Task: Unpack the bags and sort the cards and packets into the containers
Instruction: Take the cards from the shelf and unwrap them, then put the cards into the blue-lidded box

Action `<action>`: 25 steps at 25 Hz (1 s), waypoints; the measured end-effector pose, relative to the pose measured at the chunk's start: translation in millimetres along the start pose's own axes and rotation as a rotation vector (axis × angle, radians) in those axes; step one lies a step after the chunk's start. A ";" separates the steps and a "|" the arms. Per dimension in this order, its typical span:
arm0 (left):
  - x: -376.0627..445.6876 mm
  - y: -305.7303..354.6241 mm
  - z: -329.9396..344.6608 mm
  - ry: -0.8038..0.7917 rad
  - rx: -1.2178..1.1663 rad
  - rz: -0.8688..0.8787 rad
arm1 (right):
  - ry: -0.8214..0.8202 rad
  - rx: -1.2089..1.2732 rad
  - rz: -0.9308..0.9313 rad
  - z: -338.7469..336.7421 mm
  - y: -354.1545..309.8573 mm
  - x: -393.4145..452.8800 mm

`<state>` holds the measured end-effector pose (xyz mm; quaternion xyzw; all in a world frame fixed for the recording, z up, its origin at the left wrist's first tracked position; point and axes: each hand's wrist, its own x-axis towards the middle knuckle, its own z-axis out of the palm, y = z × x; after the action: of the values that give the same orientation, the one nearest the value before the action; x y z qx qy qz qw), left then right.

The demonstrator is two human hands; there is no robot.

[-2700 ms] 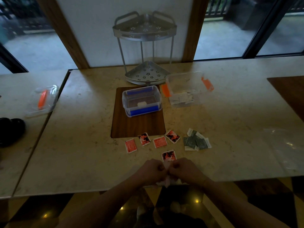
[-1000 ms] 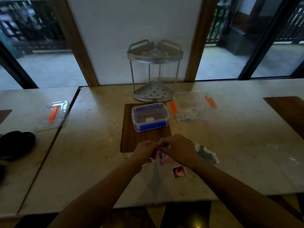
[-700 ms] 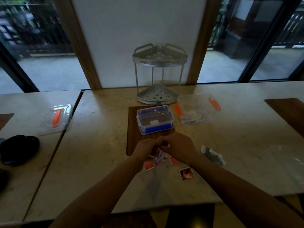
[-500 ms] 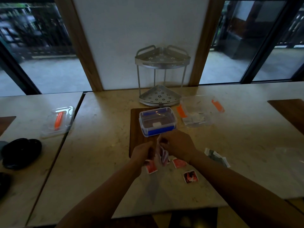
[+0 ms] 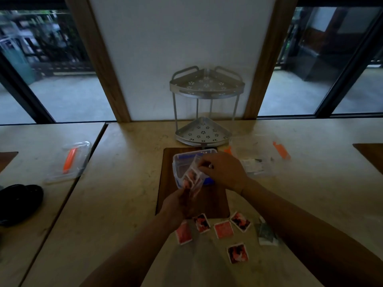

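Both hands hold a small clear bag [image 5: 192, 177] with red cards inside, lifted over the near edge of the blue-rimmed clear container [image 5: 182, 160]. My right hand [image 5: 224, 170] pinches the bag's top; my left hand [image 5: 177, 205] grips its lower end. Several red cards [image 5: 223, 229] lie loose on the table in front of the wooden board [image 5: 165, 183]. A pile of dark green packets [image 5: 266, 234] sits right of the cards, partly hidden by my right forearm. A second clear container [image 5: 255, 150] with orange clips holds white packets.
A two-tier metal corner rack [image 5: 204, 131] stands behind the containers. A clear lid with an orange clip [image 5: 69, 160] and a black object [image 5: 18, 199] lie on the left table. An empty clear bag [image 5: 196, 264] lies near the table's front edge.
Both hands lifted the clear bag of cards from the table's near edge up toward the blue container. The camera tilted up and moved closer.
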<state>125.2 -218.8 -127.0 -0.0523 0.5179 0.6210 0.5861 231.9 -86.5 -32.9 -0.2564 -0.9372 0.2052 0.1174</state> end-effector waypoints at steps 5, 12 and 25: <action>31.6 16.2 17.5 0.209 0.108 0.085 | -0.027 -0.032 0.074 -9.0 49.6 28.4; 35.7 37.6 30.9 0.373 0.478 0.222 | -0.146 0.067 0.121 13.6 95.9 62.7; 82.7 86.5 7.8 0.490 0.695 0.235 | -0.331 -0.030 0.229 84.8 119.7 103.3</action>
<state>36.3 -138.2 -128.7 0.0616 0.8221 0.4416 0.3541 169.3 34.6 -149.6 -0.3257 -0.9114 0.2426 -0.0661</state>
